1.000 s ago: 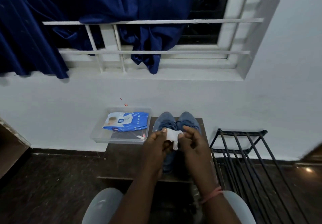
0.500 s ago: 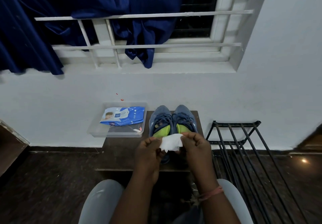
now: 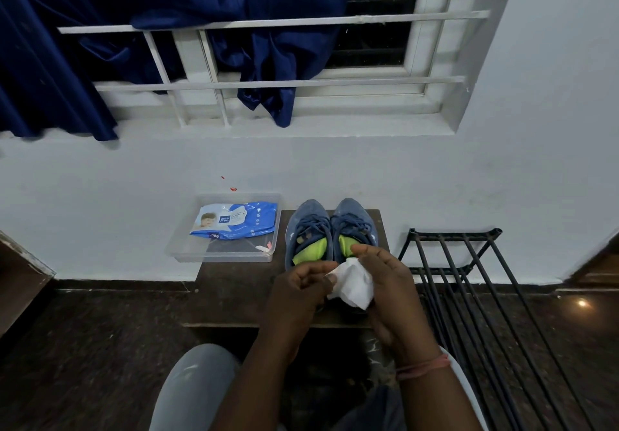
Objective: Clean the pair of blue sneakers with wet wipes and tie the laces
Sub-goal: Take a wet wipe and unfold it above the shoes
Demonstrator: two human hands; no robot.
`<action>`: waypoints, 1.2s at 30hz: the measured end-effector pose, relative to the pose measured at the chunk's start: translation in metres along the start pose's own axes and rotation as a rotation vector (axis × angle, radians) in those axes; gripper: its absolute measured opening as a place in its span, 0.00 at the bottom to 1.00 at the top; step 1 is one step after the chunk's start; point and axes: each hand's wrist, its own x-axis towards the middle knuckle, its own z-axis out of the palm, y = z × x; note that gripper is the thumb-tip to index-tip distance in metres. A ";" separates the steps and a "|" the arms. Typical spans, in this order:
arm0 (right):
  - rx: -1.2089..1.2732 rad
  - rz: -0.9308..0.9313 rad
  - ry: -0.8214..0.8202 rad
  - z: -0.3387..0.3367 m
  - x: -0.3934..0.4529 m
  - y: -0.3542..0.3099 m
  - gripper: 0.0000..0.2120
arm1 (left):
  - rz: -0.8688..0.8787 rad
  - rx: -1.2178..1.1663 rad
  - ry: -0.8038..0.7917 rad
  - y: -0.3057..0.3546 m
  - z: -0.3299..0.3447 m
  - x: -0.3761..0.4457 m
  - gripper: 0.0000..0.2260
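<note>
Both hands are meeting over the near end of the worktop (image 3: 234,283), sharing 1 white wet wipe (image 3: 353,283). The left hand (image 3: 298,291) is curling its fingers and pinching the wipe's left edge between thumb and fingertips. The right hand (image 3: 390,283) is cupping the wipe from the right, fingers bent loosely around it, with a pink thread sitting on its wrist.

2 blue sneakers are standing side by side on the worktop, toes pointing at the wall: the left sneaker (image 3: 306,229) and the right sneaker (image 3: 355,222), touching each other, green insoles showing. Their heels are hiding behind the hands and the wipe, and the laces are too dim to tell whether they are knotted.

1 clear tray (image 3: 221,256) is sitting left of the sneakers, holding 1 blue pack of wipes (image 3: 237,221). 1 black rack (image 3: 469,283) is standing to the right, its lower end cut off by the frame.
</note>
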 end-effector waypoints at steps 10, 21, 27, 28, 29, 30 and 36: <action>-0.132 0.146 -0.196 -0.026 -0.003 0.003 0.23 | -0.071 -0.006 0.175 0.000 0.000 0.013 0.07; 0.012 0.174 -0.182 -0.019 -0.013 0.003 0.13 | -0.034 0.161 0.243 -0.002 -0.007 0.008 0.16; -0.773 -0.267 0.121 -0.022 -0.009 0.007 0.12 | -0.378 -0.351 0.059 0.001 0.000 0.001 0.18; -0.898 -0.331 0.177 -0.022 -0.007 0.008 0.12 | -0.377 -0.320 0.049 0.000 0.001 0.001 0.16; -0.994 -0.375 0.222 -0.019 -0.007 0.006 0.12 | -0.364 -0.268 0.053 0.000 0.001 0.001 0.14; -1.062 -0.404 0.248 -0.015 -0.007 0.004 0.11 | -0.349 -0.229 0.063 -0.001 0.002 0.001 0.13; -1.160 -0.627 -0.006 0.008 -0.013 0.012 0.04 | -0.278 -0.304 0.094 0.005 0.010 -0.005 0.08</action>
